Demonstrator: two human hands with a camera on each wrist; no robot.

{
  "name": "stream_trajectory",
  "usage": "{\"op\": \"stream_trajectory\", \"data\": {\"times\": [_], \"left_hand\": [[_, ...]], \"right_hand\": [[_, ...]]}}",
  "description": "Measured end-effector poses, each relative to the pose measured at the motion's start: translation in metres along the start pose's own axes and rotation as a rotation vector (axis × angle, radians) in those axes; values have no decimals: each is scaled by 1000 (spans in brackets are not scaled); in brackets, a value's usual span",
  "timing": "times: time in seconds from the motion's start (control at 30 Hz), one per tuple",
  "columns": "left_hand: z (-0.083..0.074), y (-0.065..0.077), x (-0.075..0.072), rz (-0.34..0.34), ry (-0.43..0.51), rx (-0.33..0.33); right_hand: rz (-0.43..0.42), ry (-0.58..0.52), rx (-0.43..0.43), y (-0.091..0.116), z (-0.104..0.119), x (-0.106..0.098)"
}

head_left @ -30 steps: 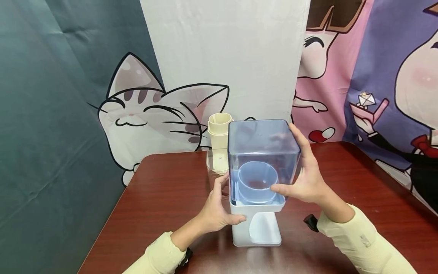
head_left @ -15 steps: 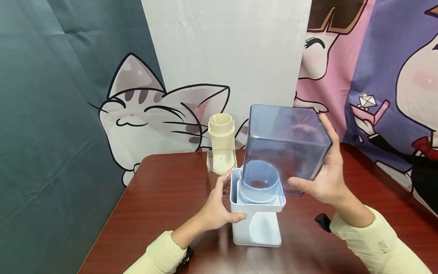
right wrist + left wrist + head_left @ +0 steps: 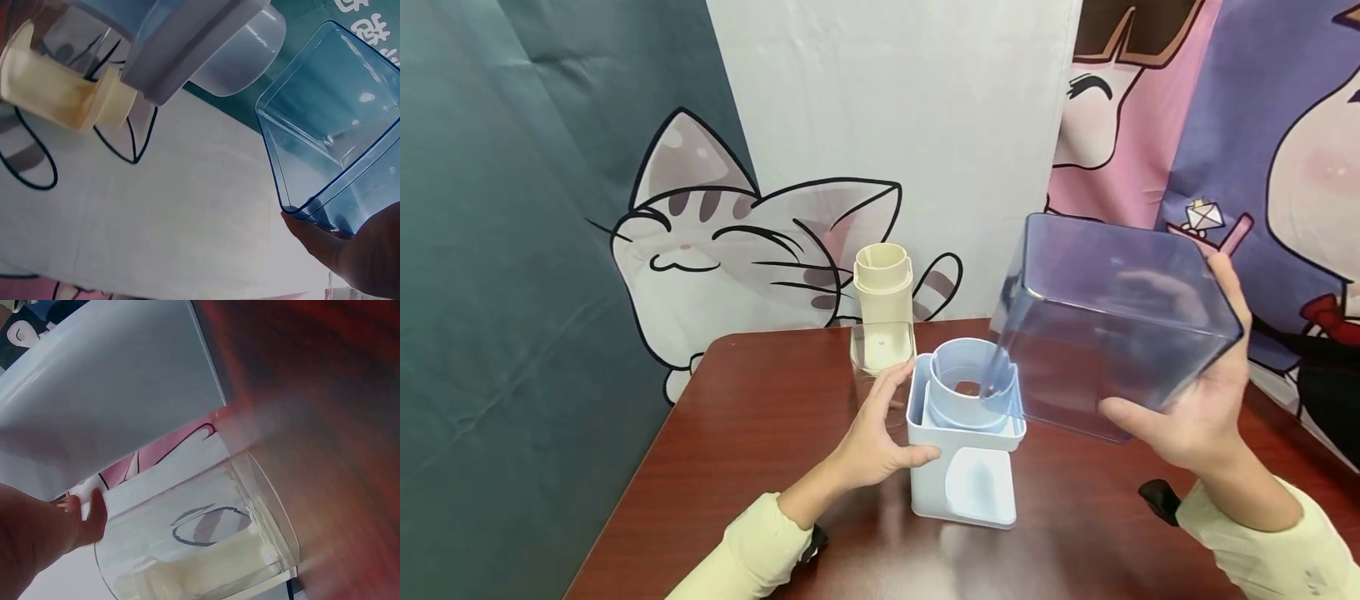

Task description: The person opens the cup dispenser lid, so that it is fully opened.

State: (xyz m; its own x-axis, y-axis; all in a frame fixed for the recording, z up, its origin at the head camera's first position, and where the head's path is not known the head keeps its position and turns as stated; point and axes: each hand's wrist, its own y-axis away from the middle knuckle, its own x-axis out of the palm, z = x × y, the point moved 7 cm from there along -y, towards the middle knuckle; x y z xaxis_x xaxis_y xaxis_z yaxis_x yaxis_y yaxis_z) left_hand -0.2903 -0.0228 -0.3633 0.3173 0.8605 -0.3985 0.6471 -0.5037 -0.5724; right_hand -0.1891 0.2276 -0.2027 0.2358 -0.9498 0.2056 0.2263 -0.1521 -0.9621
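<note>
A white pet-feeder-like base [image 3: 928,479] stands upright on the table, with a pale blue ring [image 3: 972,412] in its square top and a scooped tray at the front. My left hand [image 3: 872,437] grips its left side, thumb in front and fingers behind. In the left wrist view the base's wall [image 3: 125,381] hides part of those fingers. Up to the right, my right hand [image 3: 1206,408] holds a clear blue box-shaped container [image 3: 1120,325] off the table. The container is tilted, and its open mouth [image 3: 331,119] shows in the right wrist view. Nothing is seen inside it.
Behind the base stands a cream cylinder-topped piece [image 3: 883,296] with a clear container [image 3: 868,367] in front of it, partly hidden by my left hand. The reddish-brown table [image 3: 760,417] ends at a cartoon-printed curtain [image 3: 887,108].
My right hand has lifted the blue container off the base and carried it up and right, tilting it. The ring is now uncovered. My left hand has stayed on the base.
</note>
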Motion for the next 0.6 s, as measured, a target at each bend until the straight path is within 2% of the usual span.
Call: {"op": "stream_trajectory", "data": {"times": [0.07,0.2,0.43,0.6], "left_hand": [[0,-3,-2,-25,-60,11],[-1,-5,-3,-37,-89,22],[-8,-11,-8,-104,-176,41],[-11,-17,-12,-157,-204,38]], "right_hand": [[-9,6,9,1,4,-4],[-10,6,33,3,12,-11],[-19,-121,97,14,12,-31],[-20,-74,107,20,13,-39]]}}
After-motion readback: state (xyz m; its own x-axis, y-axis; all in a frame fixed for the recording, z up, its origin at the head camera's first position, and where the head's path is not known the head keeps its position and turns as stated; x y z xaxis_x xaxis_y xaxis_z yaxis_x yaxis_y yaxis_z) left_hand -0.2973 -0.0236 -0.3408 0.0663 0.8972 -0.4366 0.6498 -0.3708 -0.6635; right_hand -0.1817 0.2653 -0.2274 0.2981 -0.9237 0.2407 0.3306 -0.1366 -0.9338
